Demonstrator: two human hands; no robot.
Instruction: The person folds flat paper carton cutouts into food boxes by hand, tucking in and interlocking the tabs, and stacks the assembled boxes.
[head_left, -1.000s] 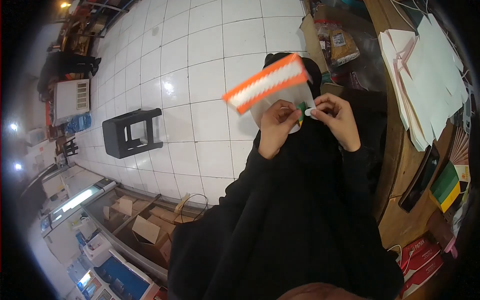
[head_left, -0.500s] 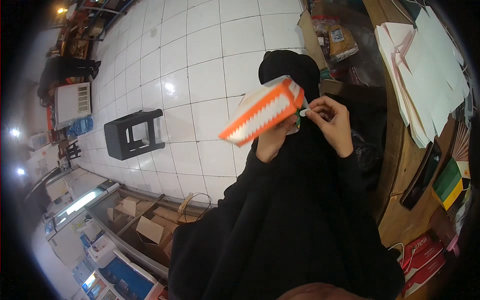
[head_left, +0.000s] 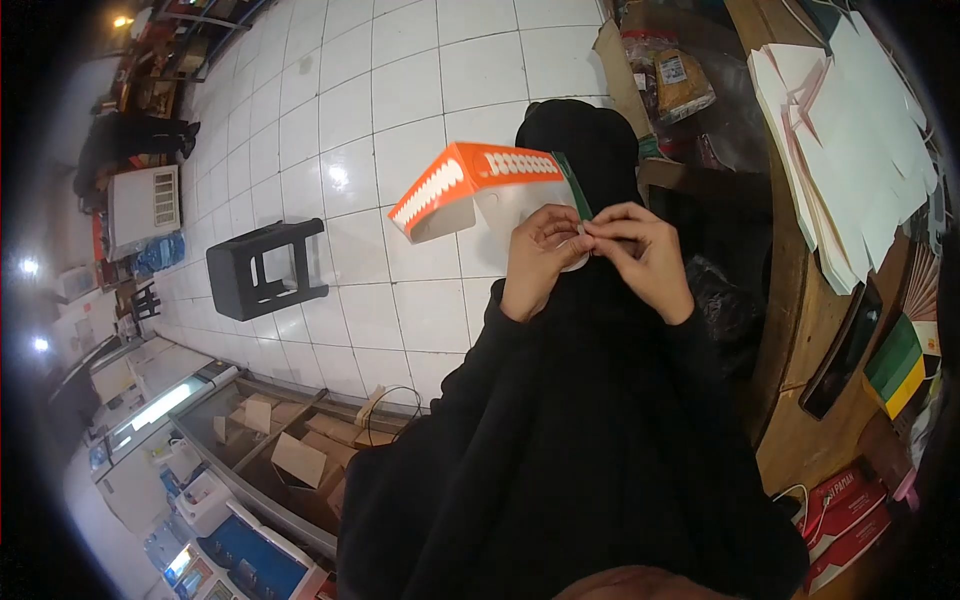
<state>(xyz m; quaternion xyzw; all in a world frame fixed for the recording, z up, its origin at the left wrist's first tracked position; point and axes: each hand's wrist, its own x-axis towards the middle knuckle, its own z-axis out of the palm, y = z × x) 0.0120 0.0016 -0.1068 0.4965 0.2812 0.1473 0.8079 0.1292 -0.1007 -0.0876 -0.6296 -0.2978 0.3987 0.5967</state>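
A folded card piece, orange with a white scalloped pattern (head_left: pixel 520 167), extends up and left from my hands over the tiled floor. Its green edge (head_left: pixel 573 187) runs down to my fingertips, and its pale inner side shows below the orange band. My left hand (head_left: pixel 541 256) pinches the lower edge of the card. Beside it, touching at the fingertips, my right hand (head_left: pixel 643 253) is closed in a pinch at the same edge. Whatever lies between the right fingertips is too small to make out.
Pale paper sheets (head_left: pixel 865 150) and a dark phone-like object (head_left: pixel 843 350) lie on the wooden table at right. A black stool (head_left: pixel 266 268) stands on the floor. Cardboard boxes (head_left: pixel 300 460) sit lower left. Another person (head_left: pixel 130 140) is at upper left.
The orange card has swung up and left and now shows its fold and inner side. My right hand has moved left to meet my left hand, which is visible again.
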